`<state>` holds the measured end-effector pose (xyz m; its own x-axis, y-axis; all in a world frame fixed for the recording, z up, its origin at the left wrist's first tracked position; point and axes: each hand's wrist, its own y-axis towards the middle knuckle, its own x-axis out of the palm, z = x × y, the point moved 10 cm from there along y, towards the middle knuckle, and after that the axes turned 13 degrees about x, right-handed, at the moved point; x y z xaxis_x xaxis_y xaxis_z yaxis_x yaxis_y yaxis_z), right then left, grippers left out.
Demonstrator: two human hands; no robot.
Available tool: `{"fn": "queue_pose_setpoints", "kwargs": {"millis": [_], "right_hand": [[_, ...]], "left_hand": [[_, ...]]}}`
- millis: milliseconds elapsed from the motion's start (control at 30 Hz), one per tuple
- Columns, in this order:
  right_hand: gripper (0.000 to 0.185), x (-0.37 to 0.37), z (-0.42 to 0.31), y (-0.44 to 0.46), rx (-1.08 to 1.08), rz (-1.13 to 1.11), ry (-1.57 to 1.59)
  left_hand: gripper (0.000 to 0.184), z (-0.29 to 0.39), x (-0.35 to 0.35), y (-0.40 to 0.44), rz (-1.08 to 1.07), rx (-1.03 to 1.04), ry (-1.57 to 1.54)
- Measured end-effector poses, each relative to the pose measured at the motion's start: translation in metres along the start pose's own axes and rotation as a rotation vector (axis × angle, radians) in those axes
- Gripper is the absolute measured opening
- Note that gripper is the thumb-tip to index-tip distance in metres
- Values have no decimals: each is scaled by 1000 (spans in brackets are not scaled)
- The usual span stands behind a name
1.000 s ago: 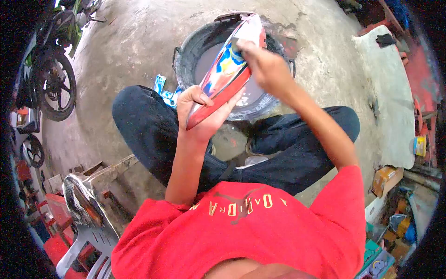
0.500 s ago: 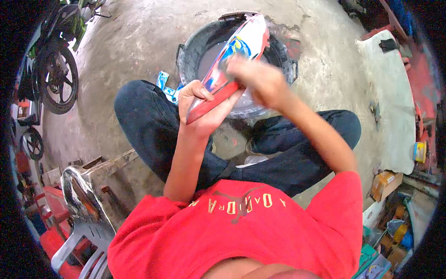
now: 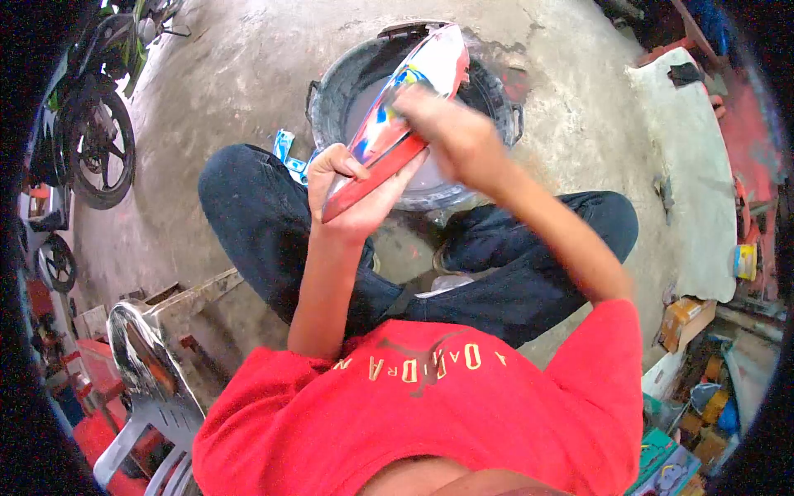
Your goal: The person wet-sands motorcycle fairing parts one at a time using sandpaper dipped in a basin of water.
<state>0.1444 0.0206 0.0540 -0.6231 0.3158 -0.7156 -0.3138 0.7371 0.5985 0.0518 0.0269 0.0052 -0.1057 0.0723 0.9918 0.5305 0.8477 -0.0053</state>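
Observation:
My left hand is closed around the near end of a long, narrow painted panel, which looks like a motorcycle body panel. The panel is red along one edge, with white, blue and yellow patches, and slants up and away over a round dark tub. Cloudy liquid stands in the tub. Smeared by motion, my right hand lies against the panel's middle with its fingers curled. Something greyish may be under those fingertips, but I cannot make it out.
A blue-and-white part lies on the floor by my left knee. A motorcycle wheel is at the left, with a grey plastic chair nearer. At the right are a pale sheet and a cardboard box.
The view has shifted slightly. My right hand is still blurred over the panel's middle, a little farther up it. My left hand keeps its hold on the near end.

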Motion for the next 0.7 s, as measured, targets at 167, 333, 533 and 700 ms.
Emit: {"fn": "queue_pose_setpoints", "kwargs": {"millis": [167,333,533,700], "right_hand": [[44,2,10,6,15,-74,-35],[44,-5,-26,2,-60,-21,-14],[38,-2,46,19,188,1,-202],[44,-8,-41,6,-113,-54,-39]], "left_hand": [[93,1,-8,-2,160,98,167],[86,2,-15,0,79,60,32],[90,-4,-3,-4,158,72,178],[89,2,-11,2,43,33,-128]]}}
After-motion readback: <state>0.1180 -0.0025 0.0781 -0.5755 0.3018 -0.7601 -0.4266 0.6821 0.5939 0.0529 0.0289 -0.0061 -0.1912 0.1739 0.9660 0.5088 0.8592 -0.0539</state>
